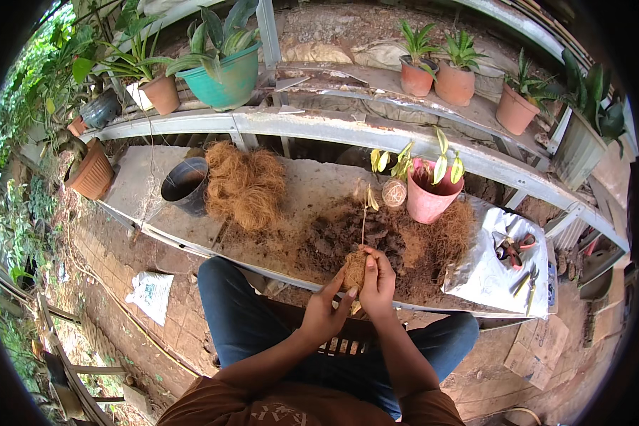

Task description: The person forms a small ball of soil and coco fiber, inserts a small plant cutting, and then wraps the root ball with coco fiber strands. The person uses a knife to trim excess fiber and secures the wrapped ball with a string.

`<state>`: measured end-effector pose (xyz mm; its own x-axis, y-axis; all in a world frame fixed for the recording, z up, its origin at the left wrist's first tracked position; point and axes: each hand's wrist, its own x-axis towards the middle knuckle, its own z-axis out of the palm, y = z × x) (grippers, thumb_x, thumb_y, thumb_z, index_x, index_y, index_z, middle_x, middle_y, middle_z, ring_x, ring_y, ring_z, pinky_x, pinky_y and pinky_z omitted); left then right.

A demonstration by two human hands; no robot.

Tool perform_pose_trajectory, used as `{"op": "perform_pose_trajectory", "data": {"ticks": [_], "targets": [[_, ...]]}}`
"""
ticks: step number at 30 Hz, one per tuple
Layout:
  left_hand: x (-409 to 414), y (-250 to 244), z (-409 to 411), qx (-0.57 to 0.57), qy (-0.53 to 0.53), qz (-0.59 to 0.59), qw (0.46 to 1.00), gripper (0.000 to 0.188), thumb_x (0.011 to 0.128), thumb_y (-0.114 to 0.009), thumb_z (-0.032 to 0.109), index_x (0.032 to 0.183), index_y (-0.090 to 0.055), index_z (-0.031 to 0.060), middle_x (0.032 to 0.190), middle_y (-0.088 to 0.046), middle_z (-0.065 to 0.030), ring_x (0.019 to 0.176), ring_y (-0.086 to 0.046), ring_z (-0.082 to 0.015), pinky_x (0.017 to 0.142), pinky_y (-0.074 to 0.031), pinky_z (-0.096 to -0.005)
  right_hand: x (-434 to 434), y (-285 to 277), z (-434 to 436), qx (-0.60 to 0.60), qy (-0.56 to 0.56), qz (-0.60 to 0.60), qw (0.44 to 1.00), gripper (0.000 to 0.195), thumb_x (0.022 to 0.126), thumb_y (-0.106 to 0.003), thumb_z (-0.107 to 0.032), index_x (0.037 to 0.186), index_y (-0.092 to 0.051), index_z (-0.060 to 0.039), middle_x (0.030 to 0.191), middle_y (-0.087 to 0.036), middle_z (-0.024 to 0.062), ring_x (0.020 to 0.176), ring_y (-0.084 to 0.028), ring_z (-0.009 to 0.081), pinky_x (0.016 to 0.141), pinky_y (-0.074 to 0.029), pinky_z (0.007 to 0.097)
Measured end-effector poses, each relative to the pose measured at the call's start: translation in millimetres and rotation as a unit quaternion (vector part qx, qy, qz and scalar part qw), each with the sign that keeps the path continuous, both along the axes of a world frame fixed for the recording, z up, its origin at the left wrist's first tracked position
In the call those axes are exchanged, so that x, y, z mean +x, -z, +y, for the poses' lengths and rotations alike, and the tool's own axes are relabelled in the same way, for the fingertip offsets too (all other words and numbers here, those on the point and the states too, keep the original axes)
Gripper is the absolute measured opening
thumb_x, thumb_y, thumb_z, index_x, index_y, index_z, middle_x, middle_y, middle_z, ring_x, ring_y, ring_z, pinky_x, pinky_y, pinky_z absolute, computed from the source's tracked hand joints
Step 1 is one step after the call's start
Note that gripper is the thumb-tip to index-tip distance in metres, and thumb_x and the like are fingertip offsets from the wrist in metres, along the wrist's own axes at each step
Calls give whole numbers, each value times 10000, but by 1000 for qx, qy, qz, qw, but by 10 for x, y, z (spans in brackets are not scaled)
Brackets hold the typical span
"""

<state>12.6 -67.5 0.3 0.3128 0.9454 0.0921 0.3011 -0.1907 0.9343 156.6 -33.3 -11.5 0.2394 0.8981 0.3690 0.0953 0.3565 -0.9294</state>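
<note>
Both hands hold a small ball of brown coir fibre [354, 270] over the table's front edge. My left hand [327, 309] grips its left side and underside, and my right hand [376, 277] its right side and top. A thin cutting stem [363, 226] with a few yellowish leaves stands up out of the ball. Behind it dark soil [346, 234] is spread on the table. A finished-looking round ball wrapped in pale string [394, 192] sits beside a pink pot [431, 194] with yellow-green leafy cuttings. A heap of coir fibre [245, 186] lies left of the soil.
A black pot [185, 186] stands left of the coir heap. On a silvery plastic sheet [482, 255] at right lie pruning shears [515, 250] and small snips [532, 290]. Metal rails [309, 125] and shelves with potted plants run behind. A white bag [152, 297] lies on the ground.
</note>
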Motion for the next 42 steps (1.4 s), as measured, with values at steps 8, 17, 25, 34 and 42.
{"op": "perform_pose_trajectory", "data": {"ticks": [8,17,25,34,42], "targets": [[-19,134,56,56,-39,-121,990,511,1037,-592,55,1513,-427,-29,1245,-594,-112,1151,-602,-165,981,-487,-305,-83,-210,-91,66,25,-131,989,316,1056,-530,-153,1257,-630,69,1259,-616,193,1154,-625,320,1018,-481,392],[37,126,62,-55,-36,-341,938,396,1084,-524,105,1459,-495,-20,1266,-640,-51,1137,-586,-95,960,-472,-249,-61,-10,13,-40,-165,244,955,398,1084,-511,-260,1325,-606,42,1352,-644,181,1205,-628,238,1056,-480,373],[50,186,53,-103,-18,-385,917,381,1092,-512,118,1453,-504,-5,1269,-638,-35,1112,-582,-67,944,-470,-238,-39,-20,-51,-30,-69,72,995,324,1027,-581,-213,1258,-683,-10,1209,-690,135,1204,-598,211,1060,-379,352],[-19,328,89,-126,20,-409,904,418,1093,-518,120,1485,-462,-14,1359,-607,-74,1241,-565,-116,1050,-453,-284,48,-224,-106,51,-27,-113,992,403,1018,-580,-289,1250,-662,32,1319,-658,200,1234,-596,279,1071,-383,373],[-127,290,107,-127,23,-370,920,398,1080,-550,114,1453,-508,-17,1324,-621,-62,1135,-599,-105,989,-485,-286,-52,-67,-78,14,-186,136,973,404,1028,-582,-232,1309,-579,59,1265,-682,206,1171,-649,243,1031,-493,389]]}}
